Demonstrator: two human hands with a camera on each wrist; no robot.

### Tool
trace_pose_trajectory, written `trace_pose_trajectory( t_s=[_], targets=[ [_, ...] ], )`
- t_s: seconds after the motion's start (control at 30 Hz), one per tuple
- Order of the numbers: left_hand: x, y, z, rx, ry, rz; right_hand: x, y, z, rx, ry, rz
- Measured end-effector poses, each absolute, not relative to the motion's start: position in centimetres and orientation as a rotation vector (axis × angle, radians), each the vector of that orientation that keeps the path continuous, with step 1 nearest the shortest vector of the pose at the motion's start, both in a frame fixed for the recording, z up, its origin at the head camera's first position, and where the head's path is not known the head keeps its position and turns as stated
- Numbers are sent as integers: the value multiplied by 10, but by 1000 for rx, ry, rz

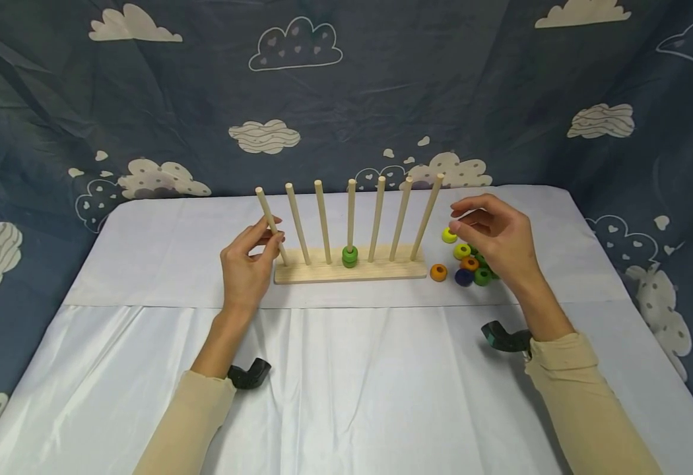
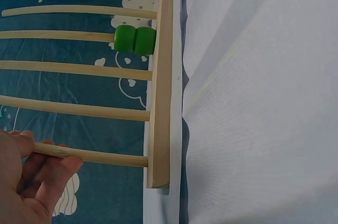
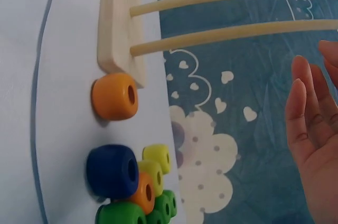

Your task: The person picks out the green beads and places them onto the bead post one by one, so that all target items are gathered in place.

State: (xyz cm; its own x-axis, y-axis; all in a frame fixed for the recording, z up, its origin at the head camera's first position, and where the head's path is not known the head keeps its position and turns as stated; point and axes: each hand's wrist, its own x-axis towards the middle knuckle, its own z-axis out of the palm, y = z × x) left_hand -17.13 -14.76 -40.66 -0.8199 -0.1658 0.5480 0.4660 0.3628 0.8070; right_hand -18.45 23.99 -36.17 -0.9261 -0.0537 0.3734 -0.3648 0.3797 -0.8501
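Observation:
A wooden peg rack (image 1: 352,272) with several upright pegs stands on the white-covered table. My left hand (image 1: 245,267) pinches the leftmost peg (image 2: 105,157) between thumb and fingers, partway up its length. Two green beads (image 1: 350,256) are stacked at the foot of the middle peg; the other pegs carry none. My right hand (image 1: 495,234) hovers over the loose beads right of the rack, its fingers loosely bent with nothing between them. An orange bead (image 3: 114,96) lies by the rack's right end, with a dark blue bead (image 3: 112,171) and a yellow bead (image 3: 157,158) close by.
More green beads (image 3: 121,214) and another orange bead (image 1: 469,263) lie in the cluster, partly hidden under my right hand. A dark cloth with a cloud pattern (image 1: 296,45) hangs behind the table. White cloth (image 1: 352,369) covers the tabletop in front of the rack.

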Motion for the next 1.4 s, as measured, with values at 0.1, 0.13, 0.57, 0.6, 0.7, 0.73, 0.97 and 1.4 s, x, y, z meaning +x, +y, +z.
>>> trace_pose_trajectory(
  t_s=[0.1, 0.13, 0.57, 0.6, 0.7, 0.73, 0.97, 1.4],
  targets=[
    [-171, -148, -406, -258, -2073, -1487, -185, 243, -365, 342, -2379, 1538],
    [-172, -148, -406, -258, -2074, -1487, -185, 244, -366, 332, -2385, 1530],
    [-172, -148, -407, -258, -2079, -1488, -186, 266, -377, 222, -2423, 1488],
    [-172, -148, -407, -258, -2079, -1488, -186, 267, -378, 214, -2428, 1481],
    [-172, -148, -407, -259, -2077, -1495, -186, 271, -380, 199, -2438, 1462],
    [-172, -148, -407, -259, -2076, -1496, -186, 271, -380, 195, -2441, 1457],
    [-172, -148, -407, -259, -2075, -1496, -186, 277, -385, 166, -2460, 1456],
    [-171, -148, -407, -252, -2079, -1499, -191, 291, -398, 85, -2535, 1400]
  ],
)
